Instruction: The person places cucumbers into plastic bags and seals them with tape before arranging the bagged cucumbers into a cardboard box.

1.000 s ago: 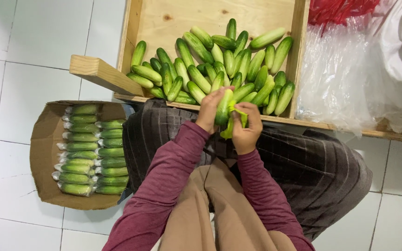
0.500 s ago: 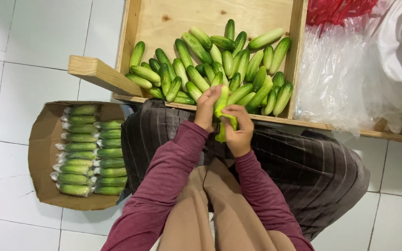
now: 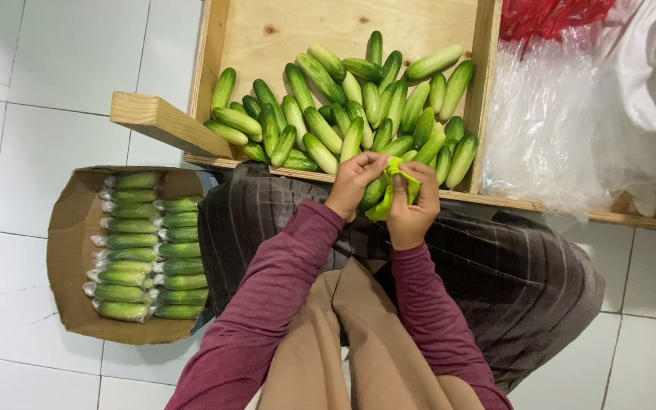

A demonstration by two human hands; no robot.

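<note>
**Both hands on a cucumber at the crate's near edge**

White floor tiles (image 3: pixel 55 68) lie under everything. Over the near rim of the crate (image 3: pixel 487 91), the left hand (image 3: pixel 354 182) and right hand (image 3: pixel 413 209) are closed together around one cucumber (image 3: pixel 377 201) and a yellow-green wrap (image 3: pixel 402 171). Loose cucumbers (image 3: pixel 343 106) fill the crate beyond. A box (image 3: pixel 70 250) of wrapped cucumbers (image 3: pixel 146 247) sits left; clear bags (image 3: pixel 556 114) lie right.

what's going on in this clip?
A seated person in maroon sleeves holds a small bunch of cucumbers between both hands at the near edge of a wooden crate of loose cucumbers. The left hand steadies the bunch; the right hand pinches a bright green strip at its top. To the person's left, a cardboard box holds wrapped cucumber packs in rows. Clear plastic bags lie beside the crate.
</note>
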